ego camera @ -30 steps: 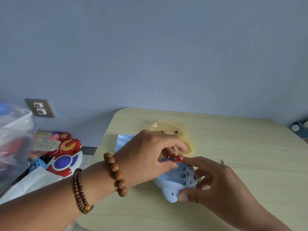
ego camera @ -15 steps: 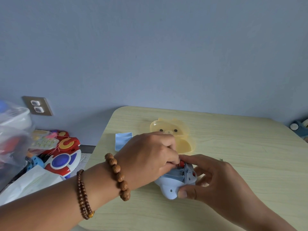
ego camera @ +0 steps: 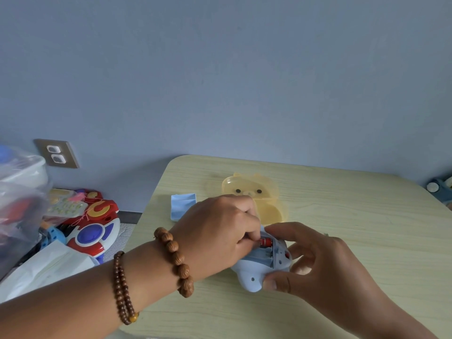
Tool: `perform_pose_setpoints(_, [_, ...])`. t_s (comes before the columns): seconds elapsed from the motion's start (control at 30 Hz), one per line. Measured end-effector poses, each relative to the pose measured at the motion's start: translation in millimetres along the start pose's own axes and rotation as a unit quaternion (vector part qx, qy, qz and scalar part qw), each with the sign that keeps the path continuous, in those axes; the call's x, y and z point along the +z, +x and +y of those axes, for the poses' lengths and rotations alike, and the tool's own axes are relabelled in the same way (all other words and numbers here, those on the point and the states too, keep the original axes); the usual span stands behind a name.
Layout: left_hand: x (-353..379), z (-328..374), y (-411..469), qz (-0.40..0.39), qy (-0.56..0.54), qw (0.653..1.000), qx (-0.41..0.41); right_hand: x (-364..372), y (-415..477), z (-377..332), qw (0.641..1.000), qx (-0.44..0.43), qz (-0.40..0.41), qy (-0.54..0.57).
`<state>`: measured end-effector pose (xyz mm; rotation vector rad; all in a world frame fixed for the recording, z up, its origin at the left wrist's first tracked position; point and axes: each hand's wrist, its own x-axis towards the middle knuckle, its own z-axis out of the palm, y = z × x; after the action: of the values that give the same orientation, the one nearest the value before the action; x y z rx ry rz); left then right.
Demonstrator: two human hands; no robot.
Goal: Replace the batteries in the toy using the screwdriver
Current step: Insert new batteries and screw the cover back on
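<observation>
A pale blue toy [ego camera: 254, 272] lies upside down on the light wooden table [ego camera: 354, 241] with its battery compartment uncovered. My right hand [ego camera: 315, 263] grips the toy from the right, thumb on its near edge. My left hand [ego camera: 220, 231], with beaded bracelets on the wrist, pinches a red battery [ego camera: 266, 241] and presses it into the far slot of the compartment. No screwdriver is clearly in view; a thin metal tip [ego camera: 326, 234] peeks out behind my right hand.
An open yellow bear-shaped case [ego camera: 254, 192] lies just beyond the toy. A small light blue cover [ego camera: 182, 209] rests near the table's left edge. Left of the table, on the floor, are colourful toys [ego camera: 93, 228], white paper and a plastic bag.
My left hand has lowered the red battery from above the toy down into the compartment. My right hand has kept its hold on the toy.
</observation>
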<state>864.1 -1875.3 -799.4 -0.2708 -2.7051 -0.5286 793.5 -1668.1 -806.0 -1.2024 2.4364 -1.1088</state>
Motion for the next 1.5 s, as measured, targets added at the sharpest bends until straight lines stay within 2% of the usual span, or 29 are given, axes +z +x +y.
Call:
perform_pose_setpoints(0.23, [-9.2,-3.3,-9.1,-0.065,-0.087,0.993,-0.050,-3.2,-3.3,6.6,0.998,-0.041,0.013,-0.035])
perform_pose_setpoints(0.37, [-9.6,-8.1,-14.8,-0.096,-0.083,0.991,-0.048,-5.2,-1.9,9.8,0.998,-0.056,0.023,-0.033])
perform_pose_setpoints(0.8, [-8.4,-10.1,-10.7,-0.099,-0.083,0.990,-0.052,-9.9,4.9,7.2,0.994,-0.036,-0.033,-0.099])
perform_pose_setpoints(1.03, [-29.1,-13.1,-8.5,-0.100,-0.091,0.989,-0.058,-9.1,0.8,6.1,0.995,-0.002,-0.022,-0.096])
perform_pose_setpoints(1.1, [-43.6,-23.7,-10.9,-0.092,-0.049,0.991,-0.081,-9.0,0.2,5.9,0.996,0.012,-0.019,-0.089])
perform_pose_setpoints(1.17, [-54.2,-33.9,-14.7,-0.118,0.002,0.988,-0.103,-9.3,0.9,4.1,0.997,0.025,-0.017,-0.077])
perform_pose_setpoints(1.33, [-53.3,-45.4,-26.2,-0.266,0.093,0.954,-0.107,-9.3,2.5,1.4,0.997,0.035,-0.018,-0.072])
perform_pose_setpoints(1.5, [-47.1,-47.3,-28.8,-0.295,0.098,0.943,-0.122,-8.7,0.6,1.1,0.997,0.044,-0.012,-0.068])
